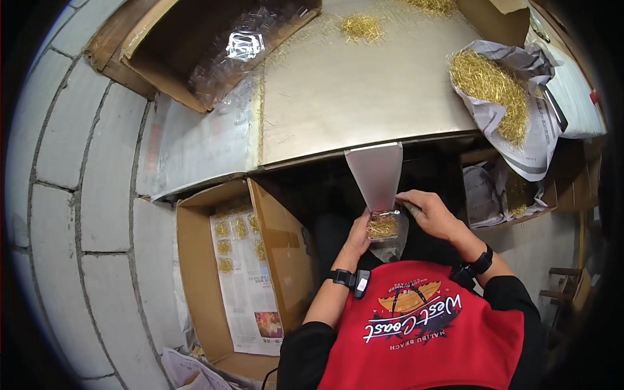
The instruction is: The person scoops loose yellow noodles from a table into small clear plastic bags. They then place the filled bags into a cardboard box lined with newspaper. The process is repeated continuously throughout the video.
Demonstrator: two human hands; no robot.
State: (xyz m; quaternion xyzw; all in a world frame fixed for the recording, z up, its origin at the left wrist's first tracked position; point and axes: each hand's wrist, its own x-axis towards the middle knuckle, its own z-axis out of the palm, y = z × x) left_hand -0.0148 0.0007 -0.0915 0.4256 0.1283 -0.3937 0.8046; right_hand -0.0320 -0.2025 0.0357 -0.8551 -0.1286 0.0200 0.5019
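My left hand (357, 235) grips a small clear plastic box (383, 227) filled with thin gold-coloured metal pieces, just below the narrow end of a metal chute (377, 170). A clear plastic bag or sleeve (392, 247) hangs around the lower end of the box. At the right of the chute's mouth, my right hand (432, 213) is closed with its fingers pinched together. Something greyish shows between them, too small to name. The chute slopes down from the table's near edge toward my lap.
Gold pieces lie in a small pile (362, 28) on the metal tabletop (364, 97) and in a larger heap (491, 88) on newspaper at right. One cardboard box (279, 240) at left holds several filled packs on newspaper. Another carton (169, 52) holds clear plastic cases (227, 68).
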